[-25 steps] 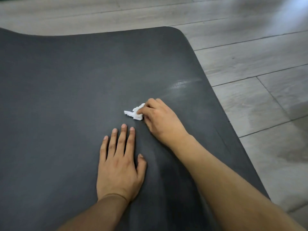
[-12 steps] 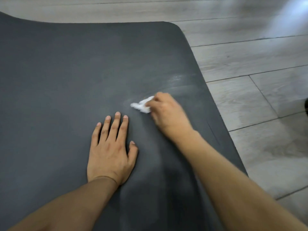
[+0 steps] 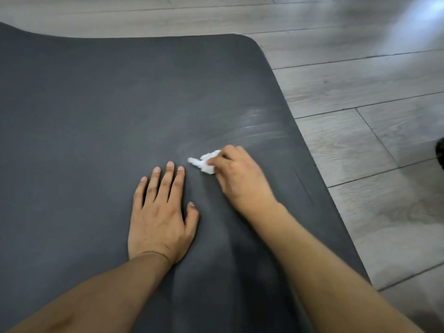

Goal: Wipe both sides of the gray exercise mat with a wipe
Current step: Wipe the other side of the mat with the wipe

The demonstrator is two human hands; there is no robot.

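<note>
The gray exercise mat lies flat on the floor and fills most of the view, its rounded far right corner at the top. My right hand is closed around a small crumpled white wipe and presses it on the mat near the middle. Pale damp streaks show on the mat just beyond that hand, toward the right edge. My left hand rests flat on the mat, palm down, fingers spread, just left of the wipe and not touching it.
Light gray wood-look floor planks run along the mat's far and right sides. A dark object pokes in at the right frame edge.
My right hand has slid the wipe a short way to the right across the mat. My left hand stays pressed flat. The view has shifted slightly.
</note>
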